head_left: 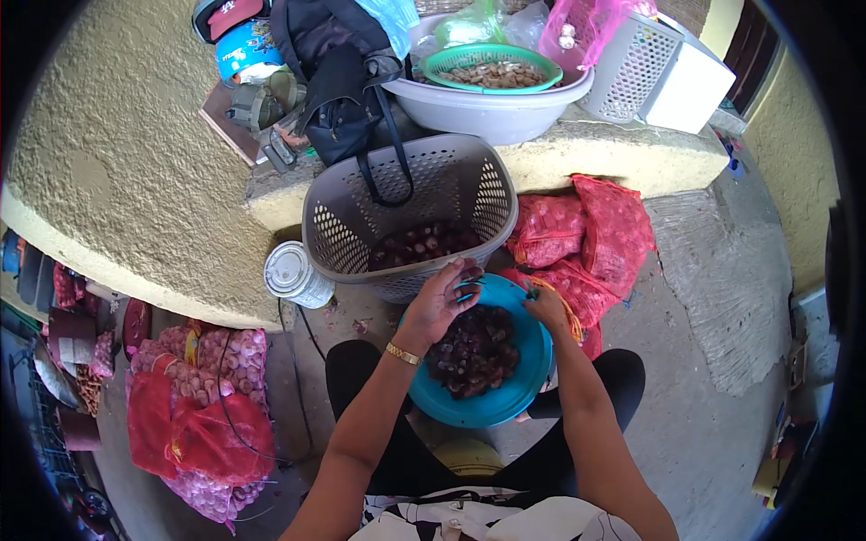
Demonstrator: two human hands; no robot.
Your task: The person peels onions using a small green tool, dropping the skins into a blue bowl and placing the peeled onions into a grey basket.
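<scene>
A round blue basin (532, 397) lies between my knees, holding a heap of dark purple bulbs (474, 352) that look like red onions. My left hand (437, 307), with a gold watch (403, 353) on its wrist, is raised over the basin's far left rim. Its fingers are curled around a small dark piece, too small to name. At the basin's right rim, my right hand (547, 308) is closed on a small green-handled tool (532, 292), its blade not visible. Just beyond stands a tall grey-brown basket (325, 243) with more dark bulbs (428, 242) at its bottom.
Red mesh sacks (618, 230) are stacked at the right, and sacks of pinkish bulbs (239, 361) lie at the left. A white can (293, 270) stands beside the basket. On the ledge are a black bag (343, 99), a large tub (496, 117) and a green strainer (546, 86).
</scene>
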